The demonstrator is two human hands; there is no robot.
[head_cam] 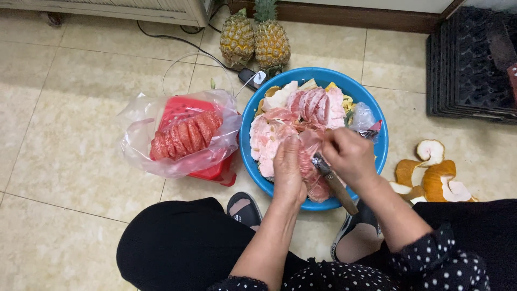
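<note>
Over blue basin [253, 121], both hands' fingers pinch pink pomelo [309, 156]; knife [334, 183] blade partly hidden.

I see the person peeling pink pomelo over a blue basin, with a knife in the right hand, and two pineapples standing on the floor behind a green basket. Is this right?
Not quite: the basket is red, not green, as the head view shows. The rest holds: the right hand holds a knife over the blue basin, and two pineapples stand behind.

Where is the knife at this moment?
In the head view, the knife is in the right hand, over the near right part of the blue basin, beside the left hand.
</note>
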